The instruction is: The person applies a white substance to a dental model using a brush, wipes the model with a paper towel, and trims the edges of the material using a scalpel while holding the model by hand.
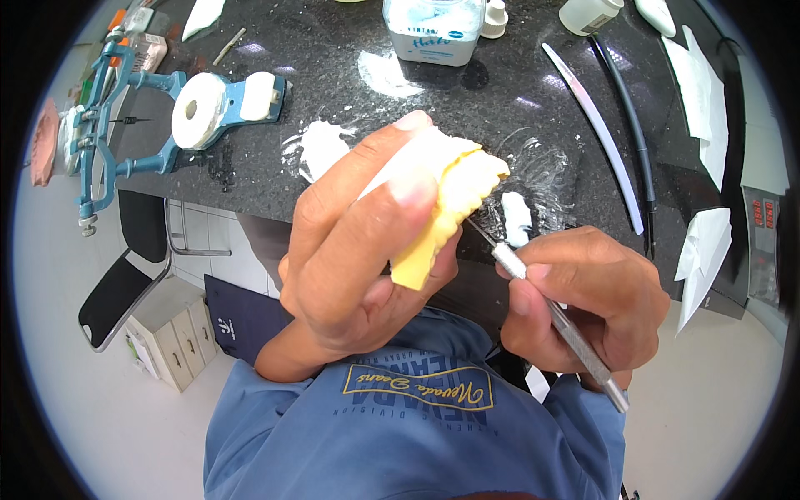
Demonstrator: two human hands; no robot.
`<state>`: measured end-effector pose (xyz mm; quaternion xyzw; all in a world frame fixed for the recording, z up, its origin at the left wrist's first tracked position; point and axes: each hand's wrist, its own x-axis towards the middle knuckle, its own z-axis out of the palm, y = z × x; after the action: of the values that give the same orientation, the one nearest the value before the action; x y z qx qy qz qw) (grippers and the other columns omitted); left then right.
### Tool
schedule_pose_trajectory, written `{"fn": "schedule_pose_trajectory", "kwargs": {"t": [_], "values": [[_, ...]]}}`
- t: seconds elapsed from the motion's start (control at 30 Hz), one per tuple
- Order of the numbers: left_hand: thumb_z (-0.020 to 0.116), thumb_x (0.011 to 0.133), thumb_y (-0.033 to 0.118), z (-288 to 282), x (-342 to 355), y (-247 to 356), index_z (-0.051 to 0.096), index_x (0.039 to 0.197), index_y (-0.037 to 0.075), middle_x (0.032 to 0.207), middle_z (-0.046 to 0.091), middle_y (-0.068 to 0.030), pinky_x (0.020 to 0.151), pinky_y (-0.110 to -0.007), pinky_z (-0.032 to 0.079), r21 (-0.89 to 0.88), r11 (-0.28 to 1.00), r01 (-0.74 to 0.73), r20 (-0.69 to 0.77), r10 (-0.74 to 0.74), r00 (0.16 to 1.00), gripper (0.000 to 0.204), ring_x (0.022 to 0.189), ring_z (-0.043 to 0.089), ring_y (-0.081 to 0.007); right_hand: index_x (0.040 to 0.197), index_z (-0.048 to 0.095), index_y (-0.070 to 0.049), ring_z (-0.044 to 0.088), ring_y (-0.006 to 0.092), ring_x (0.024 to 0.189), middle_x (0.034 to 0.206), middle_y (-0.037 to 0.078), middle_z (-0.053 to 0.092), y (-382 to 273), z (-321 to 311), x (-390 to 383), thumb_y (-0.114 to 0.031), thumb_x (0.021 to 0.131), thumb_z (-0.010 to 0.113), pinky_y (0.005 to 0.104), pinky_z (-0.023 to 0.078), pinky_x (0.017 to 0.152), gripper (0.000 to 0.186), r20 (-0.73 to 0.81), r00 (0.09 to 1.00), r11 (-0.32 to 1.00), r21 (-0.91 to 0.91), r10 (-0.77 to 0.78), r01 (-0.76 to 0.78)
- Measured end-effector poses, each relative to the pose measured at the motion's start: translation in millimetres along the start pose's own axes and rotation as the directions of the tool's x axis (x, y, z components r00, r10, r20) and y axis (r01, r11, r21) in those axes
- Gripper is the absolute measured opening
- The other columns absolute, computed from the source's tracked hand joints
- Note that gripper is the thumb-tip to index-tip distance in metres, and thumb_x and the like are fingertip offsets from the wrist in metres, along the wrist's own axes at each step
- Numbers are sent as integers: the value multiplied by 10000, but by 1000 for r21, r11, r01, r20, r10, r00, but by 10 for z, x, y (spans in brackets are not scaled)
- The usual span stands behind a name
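Note:
In front of my chest, my left hand (pixel 346 250) grips a dental cast (pixel 458 200). Its toothed part is yellow and its base is white, with my thumb pressed on the base and the fingers wrapped behind. My right hand (pixel 596 292) pinches a slim metal craft knife (pixel 571 329) with a knurled grip. The thin blade points up and left, close to the toothed edge; whether it touches the cast I cannot tell. Just past the knife, a lump of white plaster (pixel 517 218) lies on the dark speckled counter (pixel 350 83).
A blue articulator (pixel 154 81) with white plaster mounts stands at the left. A powder tub (pixel 435 46) and a small bottle (pixel 587 12) sit at the far side. Smeared plaster (pixel 323 148) marks the counter. Two long handles, one pale (pixel 596 117), one dark (pixel 637 137), lie right, beside torn paper (pixel 700 100).

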<state>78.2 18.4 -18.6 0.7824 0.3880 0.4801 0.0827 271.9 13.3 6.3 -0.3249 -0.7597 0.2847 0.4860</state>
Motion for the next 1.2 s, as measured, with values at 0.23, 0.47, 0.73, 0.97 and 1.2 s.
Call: {"fn": "schedule_pose_trajectory", "kwargs": {"t": [0.23,0.47,0.73,0.97,1.2], "values": [[773,744,-21,-40,-1,-28,290,1347,-4,1268,477,-278,973,-511,519,-31,999,-12,25,12,1000,773,1157,569,-447,944,582,64,649,201,556,681,163,645,34,30,-17,101,734,676,270,521,509,232,-50,998,999,14,-40,41],[781,752,0,-58,-17,14,288,1356,-8,1271,467,-256,976,-491,525,-54,998,13,30,-12,999,779,1166,564,-436,963,580,73,648,208,556,701,171,644,-14,-37,-49,107,726,657,291,538,521,252,-18,999,997,51,-51,52],[794,746,22,-62,-7,-33,294,1362,3,1276,475,-256,974,-455,536,-66,997,47,25,-46,999,794,1166,572,-415,970,578,73,647,209,552,697,173,642,32,11,-18,111,724,656,292,538,526,261,-23,997,997,22,-73,73],[805,737,40,-78,-5,-27,287,1376,-2,1294,466,-263,959,-427,550,-81,994,78,24,-76,997,824,1156,583,-395,968,574,76,642,209,544,688,172,641,33,12,-5,103,728,659,291,534,500,256,-32,997,997,38,-73,74],[786,748,64,-69,33,72,297,1404,-59,1390,436,-287,949,-353,540,-269,903,335,-11,-350,937,827,1172,584,-299,871,627,14,633,223,507,660,127,641,5,58,-26,66,577,784,288,531,427,338,-136,989,998,16,-59,62]]}}
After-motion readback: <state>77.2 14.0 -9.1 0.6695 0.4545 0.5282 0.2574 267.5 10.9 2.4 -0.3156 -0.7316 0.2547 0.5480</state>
